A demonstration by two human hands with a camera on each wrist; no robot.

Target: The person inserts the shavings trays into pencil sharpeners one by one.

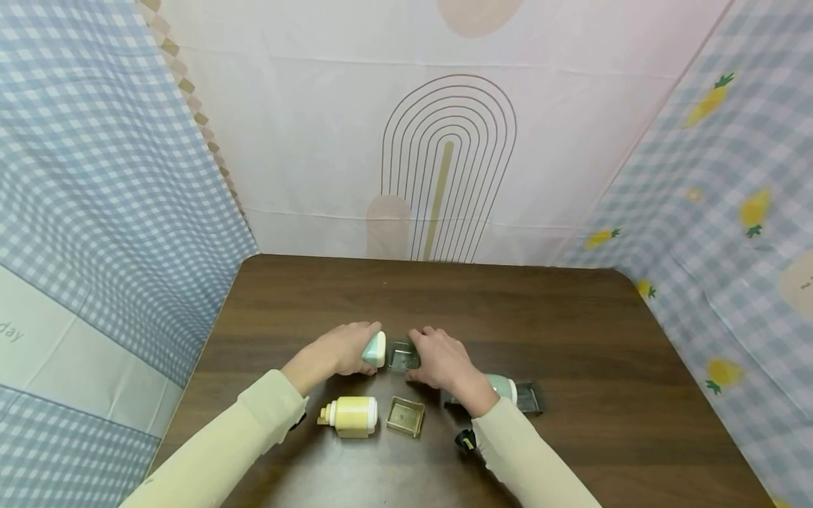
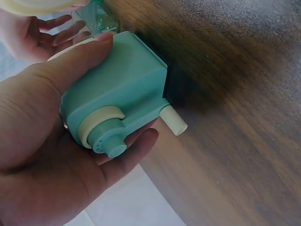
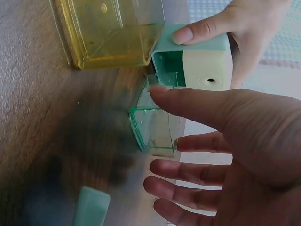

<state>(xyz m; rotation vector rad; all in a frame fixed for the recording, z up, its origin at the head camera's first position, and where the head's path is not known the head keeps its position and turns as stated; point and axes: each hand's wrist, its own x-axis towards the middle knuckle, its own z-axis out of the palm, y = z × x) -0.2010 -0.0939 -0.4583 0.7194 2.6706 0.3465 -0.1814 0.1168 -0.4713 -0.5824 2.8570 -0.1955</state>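
Note:
My left hand point(image 1: 343, 351) grips a teal crank pencil sharpener point(image 2: 117, 77), with the thumb on top and fingers underneath. Its crank points away from the palm in the left wrist view, and its drawer slot stands vacant in the right wrist view. Just to its right, a see-through green shavings drawer point(image 3: 155, 125) is at the tabletop. My right hand point(image 1: 442, 360) pinches this drawer between thumb and index finger at opposite sides, the other fingers spread loosely. Whether it is lifted, I cannot tell.
Nearer the front edge lie a yellow pencil sharpener point(image 1: 356, 415) and a yellow see-through drawer point(image 1: 405, 416). Another pale green sharpener point(image 1: 503, 388) is partly behind my right wrist, with a dark see-through drawer point(image 1: 528, 398) beside it. Cloth hangings point(image 1: 305, 141) border the brown table point(image 1: 571, 317).

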